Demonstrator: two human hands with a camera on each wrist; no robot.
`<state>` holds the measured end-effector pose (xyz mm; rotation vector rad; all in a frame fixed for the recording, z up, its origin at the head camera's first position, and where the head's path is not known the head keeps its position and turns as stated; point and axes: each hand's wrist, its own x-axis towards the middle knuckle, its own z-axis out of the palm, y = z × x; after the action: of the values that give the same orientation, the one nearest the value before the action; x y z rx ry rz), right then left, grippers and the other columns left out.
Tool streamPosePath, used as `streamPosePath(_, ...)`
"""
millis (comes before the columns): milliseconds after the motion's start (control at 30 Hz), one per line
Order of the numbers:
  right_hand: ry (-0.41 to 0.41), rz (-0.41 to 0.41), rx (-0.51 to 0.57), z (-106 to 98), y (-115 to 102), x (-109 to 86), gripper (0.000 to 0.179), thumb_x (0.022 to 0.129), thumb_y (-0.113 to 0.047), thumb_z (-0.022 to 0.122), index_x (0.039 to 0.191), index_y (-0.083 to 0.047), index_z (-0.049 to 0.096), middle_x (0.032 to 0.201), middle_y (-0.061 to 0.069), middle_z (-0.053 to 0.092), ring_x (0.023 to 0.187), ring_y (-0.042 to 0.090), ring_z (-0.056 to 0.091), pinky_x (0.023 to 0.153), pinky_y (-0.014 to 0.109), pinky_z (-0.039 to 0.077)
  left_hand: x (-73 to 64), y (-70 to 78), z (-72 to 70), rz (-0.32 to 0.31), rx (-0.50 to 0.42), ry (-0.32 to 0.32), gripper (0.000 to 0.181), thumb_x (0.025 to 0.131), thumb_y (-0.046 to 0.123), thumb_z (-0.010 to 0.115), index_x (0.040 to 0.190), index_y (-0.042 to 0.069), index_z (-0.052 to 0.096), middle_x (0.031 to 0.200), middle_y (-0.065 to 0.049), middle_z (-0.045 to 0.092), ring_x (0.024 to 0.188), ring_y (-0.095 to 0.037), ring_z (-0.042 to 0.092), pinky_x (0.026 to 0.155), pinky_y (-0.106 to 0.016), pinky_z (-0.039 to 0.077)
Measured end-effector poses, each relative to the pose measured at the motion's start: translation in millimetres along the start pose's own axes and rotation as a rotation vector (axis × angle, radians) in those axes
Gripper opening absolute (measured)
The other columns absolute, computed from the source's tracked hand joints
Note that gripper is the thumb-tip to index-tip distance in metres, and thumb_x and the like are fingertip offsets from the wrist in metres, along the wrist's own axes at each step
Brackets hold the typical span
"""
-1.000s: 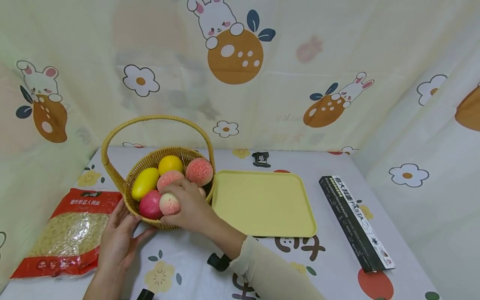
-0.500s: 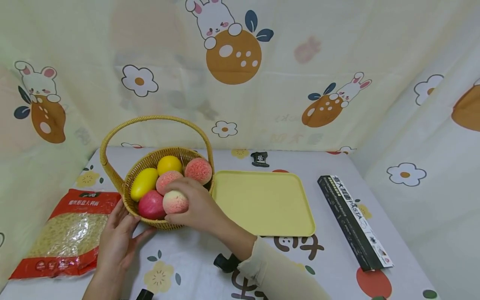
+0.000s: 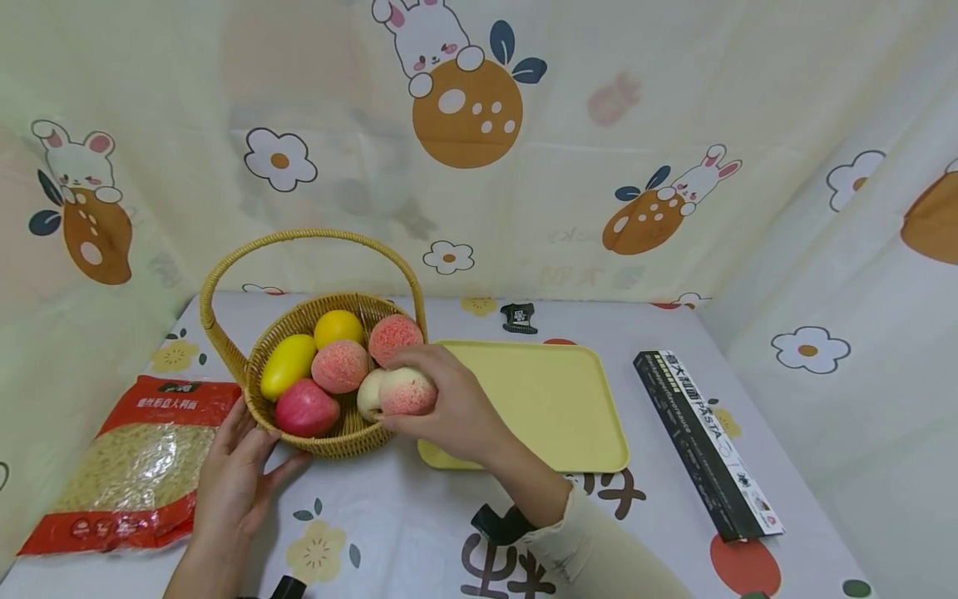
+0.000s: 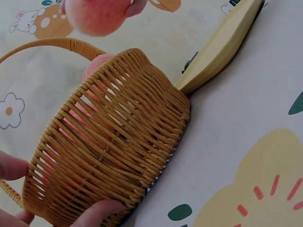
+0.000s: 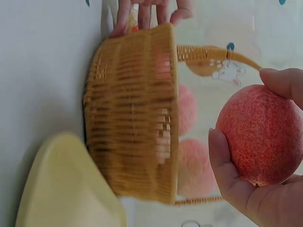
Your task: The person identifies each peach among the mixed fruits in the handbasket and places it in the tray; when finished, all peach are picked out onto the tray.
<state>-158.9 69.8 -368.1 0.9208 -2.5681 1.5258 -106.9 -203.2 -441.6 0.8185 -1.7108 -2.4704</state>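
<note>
My right hand grips a pale and pink peach between thumb and fingers, over the right rim of the wicker basket. Up close in the right wrist view, the peach looks red and speckled. Spread along the basket's left side, my left hand touches the wall with fingers and a straight thumb. Inside the basket lie two more pink peaches, an oval yellow fruit, a rounder yellow fruit and a dark pink fruit.
A yellow tray lies right of the basket. On the left is a red bag of pasta; far right, a long black pasta box. A small black packet lies behind the tray. A patterned curtain hangs behind.
My right hand has moved right with the peach, from the basket's front inside to over its right rim. The other fruits beneath now show more fully. My left hand has stayed in place.
</note>
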Motion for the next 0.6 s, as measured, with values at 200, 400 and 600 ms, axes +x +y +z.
streamPosePath(200, 0.035, 0.038, 0.005, -24, 12, -13.8, 0.057, 0.079, -0.015, 0.092, 0.131, -0.014, 0.069, 0.141, 0.002, 0.063, 0.126, 0.021, 0.062, 0.098, 0.039, 0.058, -0.6, 0.1, -0.9, 0.005, -0.009, -0.014, 0.076, 0.108, 0.011, 0.049, 0.166, 0.05, 0.02, 0.178, 0.009, 0.018, 0.152, -0.021, 0.036, 0.089, -0.044, 0.065)
streamPosePath(400, 0.074, 0.105, -0.016, -45, 24, -25.8, 0.057, 0.08, -0.017, 0.092, 0.132, -0.017, 0.068, 0.144, 0.004, 0.062, 0.127, 0.026, 0.062, 0.098, 0.044, 0.059, -0.9, 0.3, -0.8, 0.013, -0.008, -0.026, 0.076, 0.108, 0.012, 0.05, 0.166, 0.05, 0.019, 0.178, 0.008, 0.017, 0.152, -0.021, 0.036, 0.087, -0.042, 0.065)
streamPosePath(600, 0.107, 0.229, -0.021, -64, 38, -37.2, 0.061, 0.081, -0.021, 0.092, 0.136, -0.02, 0.065, 0.147, 0.004, 0.06, 0.12, 0.03, 0.064, 0.092, 0.044, 0.06, -1.3, -0.4, -1.1, -0.001, -0.024, -0.003, 0.074, 0.108, 0.012, 0.051, 0.164, 0.052, 0.023, 0.178, 0.006, 0.019, 0.153, -0.022, 0.035, 0.09, -0.045, 0.064)
